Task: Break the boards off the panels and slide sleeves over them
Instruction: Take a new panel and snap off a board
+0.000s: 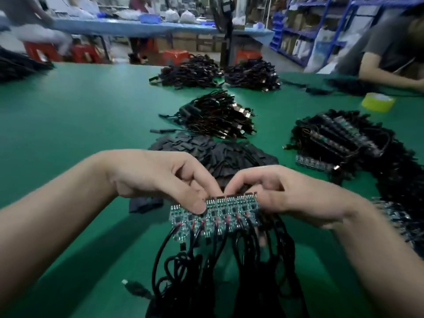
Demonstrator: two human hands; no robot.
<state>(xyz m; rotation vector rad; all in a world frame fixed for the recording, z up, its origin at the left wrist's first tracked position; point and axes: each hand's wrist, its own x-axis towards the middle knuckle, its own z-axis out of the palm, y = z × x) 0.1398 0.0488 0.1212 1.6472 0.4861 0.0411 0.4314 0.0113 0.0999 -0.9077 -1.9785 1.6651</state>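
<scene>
- Green panel (229, 212) at lower centre was pinched by left hand (156, 175) and right hand (282, 193) (fingers curled on it).
- Uneven bending could tear the soldered wires (241, 249).

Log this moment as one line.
step: likely board break-off | left hand: pinches panel left part | right hand: grips panel right end | sleeve pile: behind hands, untouched | cables: hang from panel

green worktable (68, 106) | blue bench (137, 27) behind | cardboard boxes (185, 42) beneath | red stools (39, 51) | blue shelving (305, 31) right
</scene>
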